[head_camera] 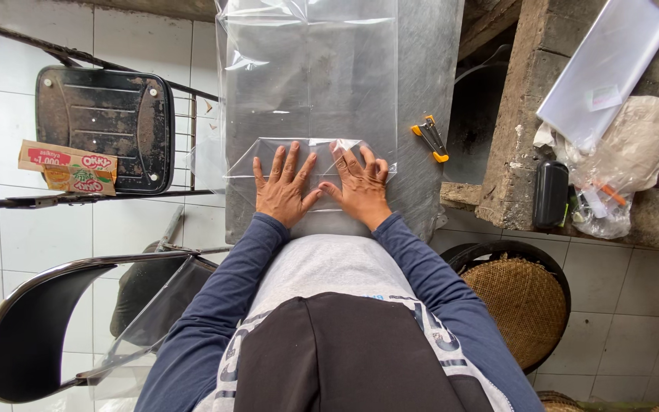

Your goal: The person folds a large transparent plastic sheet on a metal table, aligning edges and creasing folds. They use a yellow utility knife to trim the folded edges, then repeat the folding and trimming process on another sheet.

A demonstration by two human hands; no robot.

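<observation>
Fingers of both hands lie spread and flat, pressing down on a folded piece of clear plastic sheet (310, 164) at the centre of the frame. On the left hand (284, 187) the fingers fan apart with the tips pointing toward the top of the frame; the right hand (360, 187) lies just beside it, its thumb touching or nearly touching the left thumb, though the exact contact is hard to make out. Neither hand grips anything; the palms rest open on the plastic.

The folded piece lies on a larger clear plastic sheet (306, 69) that runs up to the top edge of the frame over a grey metal worktable (421, 76). Right of the hands, on the bare table, lies a small orange-and-grey stapler (430, 138), well apart from the fingers.

Blue sleeves (230, 305) lead back to the lower frame. At upper left stands a dark metal chair (104, 126) with a small cardboard box (68, 166) beside it. At right, a stone ledge (512, 152) bears a black case (551, 194), a stack of plastic bags (604, 69) and a crumpled bag (619, 175). A woven basket (520, 301) sits at lower right.
</observation>
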